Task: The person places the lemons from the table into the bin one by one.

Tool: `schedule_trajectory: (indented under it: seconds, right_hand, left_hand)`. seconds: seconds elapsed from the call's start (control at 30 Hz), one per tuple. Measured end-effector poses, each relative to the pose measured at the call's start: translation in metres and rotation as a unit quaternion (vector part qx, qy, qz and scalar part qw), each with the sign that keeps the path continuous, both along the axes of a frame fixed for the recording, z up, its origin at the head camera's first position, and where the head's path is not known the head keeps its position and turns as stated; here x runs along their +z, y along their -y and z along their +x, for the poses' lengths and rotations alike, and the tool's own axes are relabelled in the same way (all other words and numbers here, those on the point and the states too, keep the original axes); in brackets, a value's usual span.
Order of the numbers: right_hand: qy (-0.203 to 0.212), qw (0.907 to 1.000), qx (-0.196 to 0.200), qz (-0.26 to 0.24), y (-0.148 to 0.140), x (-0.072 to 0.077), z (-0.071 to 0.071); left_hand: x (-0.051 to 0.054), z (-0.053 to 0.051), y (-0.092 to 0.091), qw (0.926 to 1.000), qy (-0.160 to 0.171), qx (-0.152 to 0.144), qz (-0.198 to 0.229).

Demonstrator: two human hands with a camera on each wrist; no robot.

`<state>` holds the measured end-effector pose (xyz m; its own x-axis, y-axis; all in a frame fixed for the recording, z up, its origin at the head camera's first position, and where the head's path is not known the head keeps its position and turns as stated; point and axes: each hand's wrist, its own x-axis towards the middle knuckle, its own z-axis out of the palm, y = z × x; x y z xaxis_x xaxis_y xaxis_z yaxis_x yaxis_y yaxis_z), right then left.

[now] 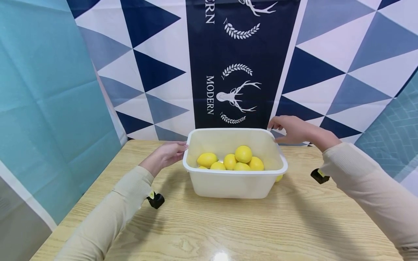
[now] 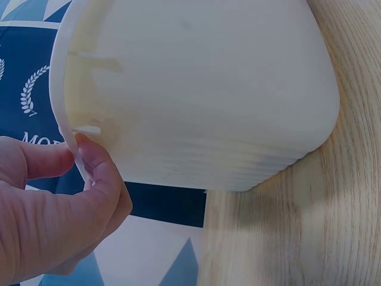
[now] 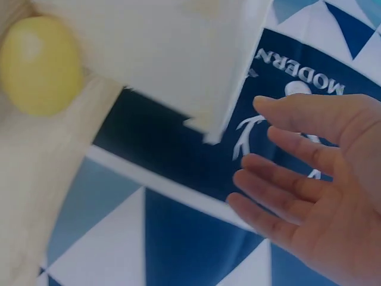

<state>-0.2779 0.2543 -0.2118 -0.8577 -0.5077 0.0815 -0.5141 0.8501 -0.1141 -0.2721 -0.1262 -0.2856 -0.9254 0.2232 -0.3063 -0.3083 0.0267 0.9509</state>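
A white plastic tub [image 1: 232, 185] stands on the wooden table with several yellow lemons [image 1: 243, 154] inside it. My left hand [image 1: 168, 154] is at the tub's left end; the left wrist view shows its thumb and fingers pinching the rim [image 2: 59, 89]. At the far right corner is my right hand [image 1: 294, 129]. In the right wrist view its fingers [image 3: 280, 170] are spread and gently bent, a little apart from the rim, with nothing held. One more lemon [image 3: 41, 65] lies on the table beside the tub's right end, mostly hidden by the tub in the head view.
The wooden table [image 1: 183, 228] extends in front of the tub. Behind it hangs a cloth [image 1: 163, 69] with blue triangles and a dark deer-print band. Light blue sheeting [image 1: 49, 108] closes off the left side. A small black device [image 1: 155, 200] hangs under the left wrist.
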Motion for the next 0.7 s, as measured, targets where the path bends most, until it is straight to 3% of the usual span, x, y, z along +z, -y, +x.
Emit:
schedule_trajectory:
  seconds: [0.33,0.47,0.7]
  right_hand:
    - [0.003,0.9985,0.010,-0.053,-0.030,-0.033,0.001]
    - [0.002,0.9981,-0.006,-0.061,-0.036,-0.044,0.002]
    - [0.054,0.9961,-0.026,-0.065,-0.040,-0.065,0.000]
  left_hand:
    - [0.003,0.001,0.001,0.9999,-0.006,-0.008,-0.003]
    - [0.003,0.000,0.002,0.9998,-0.008,-0.014,-0.006]
    - [0.004,-0.001,0.003,0.9998,-0.007,-0.015,-0.010]
